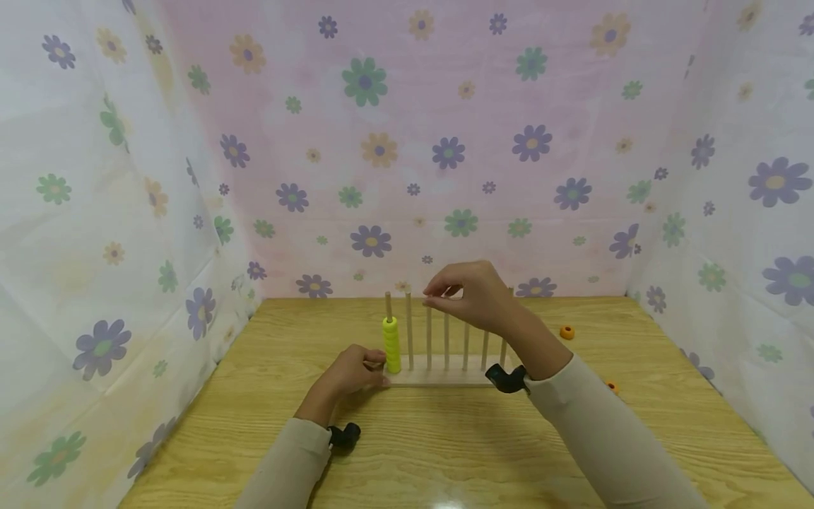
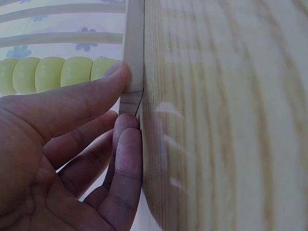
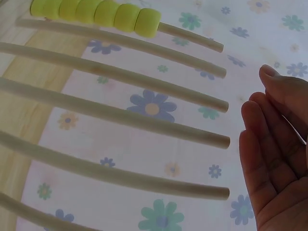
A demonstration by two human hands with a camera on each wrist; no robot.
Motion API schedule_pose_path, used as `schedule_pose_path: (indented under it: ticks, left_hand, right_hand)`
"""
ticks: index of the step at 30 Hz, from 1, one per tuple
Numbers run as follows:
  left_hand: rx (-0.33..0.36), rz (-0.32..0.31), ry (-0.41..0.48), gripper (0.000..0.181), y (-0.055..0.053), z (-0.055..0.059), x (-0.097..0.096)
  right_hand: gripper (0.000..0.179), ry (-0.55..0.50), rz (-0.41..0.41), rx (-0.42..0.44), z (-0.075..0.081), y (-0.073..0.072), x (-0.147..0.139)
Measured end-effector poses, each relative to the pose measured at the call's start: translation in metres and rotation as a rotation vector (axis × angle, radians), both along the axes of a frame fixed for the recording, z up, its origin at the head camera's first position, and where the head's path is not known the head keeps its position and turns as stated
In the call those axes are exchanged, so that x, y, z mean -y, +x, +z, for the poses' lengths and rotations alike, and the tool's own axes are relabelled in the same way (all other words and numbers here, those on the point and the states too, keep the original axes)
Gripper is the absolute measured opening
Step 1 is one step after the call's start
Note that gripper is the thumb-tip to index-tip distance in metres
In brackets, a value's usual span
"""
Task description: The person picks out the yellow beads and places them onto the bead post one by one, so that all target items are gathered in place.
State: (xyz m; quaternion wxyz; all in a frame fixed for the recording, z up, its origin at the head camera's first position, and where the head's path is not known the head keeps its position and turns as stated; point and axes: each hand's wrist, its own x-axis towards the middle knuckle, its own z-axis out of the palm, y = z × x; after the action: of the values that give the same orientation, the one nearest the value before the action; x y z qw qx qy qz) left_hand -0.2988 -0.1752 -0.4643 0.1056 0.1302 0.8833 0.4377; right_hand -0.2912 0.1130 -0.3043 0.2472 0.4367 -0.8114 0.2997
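A wooden peg stand (image 1: 439, 379) with a row of upright pegs stands on the table. Several yellow beads (image 1: 391, 346) are stacked on its leftmost peg, whose top stays bare. My left hand (image 1: 351, 370) holds the left end of the base; in the left wrist view the thumb (image 2: 108, 82) lies along it near the lowest bead, and fingertips bend against the end face. Over the peg tops is my right hand (image 1: 480, 293), its fingers loosely bent. In the right wrist view, that hand (image 3: 281, 154) has nothing in it and sits just off the bare peg ends.
Two orange beads lie at the right of the table: one farther back (image 1: 567, 332), and another bead (image 1: 612, 387) partly hidden by the right sleeve (image 1: 604, 424). Flower-printed cloth (image 1: 407, 141) walls the table in at the back and both sides.
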Motion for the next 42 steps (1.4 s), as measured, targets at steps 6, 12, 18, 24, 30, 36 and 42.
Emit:
schedule_pose_path:
  ticks: [6,12,18,24,30,36,42]
  left_hand:
    - [0.003,0.001,0.005,0.05,-0.001,-0.001,0.0]
    - [0.004,0.006,-0.005,0.051,-0.002,-0.002,0.001]
    - [0.012,0.003,0.003,0.051,-0.001,-0.001,0.001]
    - [0.003,0.001,-0.001,0.051,-0.001,0.002,0.001]
    - [-0.004,-0.002,-0.012,0.051,-0.001,0.002,0.001]
    - [0.008,0.003,-0.008,0.052,-0.001,0.003,0.0]
    - [0.019,0.008,-0.01,0.053,-0.001,0.002,0.0]
  right_hand:
    - [0.009,-0.006,0.011,-0.024,-0.008,0.002,-0.012]
    - [0.014,-0.03,0.021,-0.039,-0.014,0.003,-0.024]
    - [0.015,-0.027,0.008,-0.019,-0.019,0.006,-0.035]
    - [0.017,-0.029,-0.009,0.056,-0.026,0.013,-0.045]
    - [0.016,-0.032,-0.029,0.075,-0.036,0.016,-0.056]
    - [0.014,-0.064,-0.05,0.099,-0.048,0.017,-0.066]
    - [0.014,-0.093,-0.056,0.1,-0.06,0.016,-0.076]
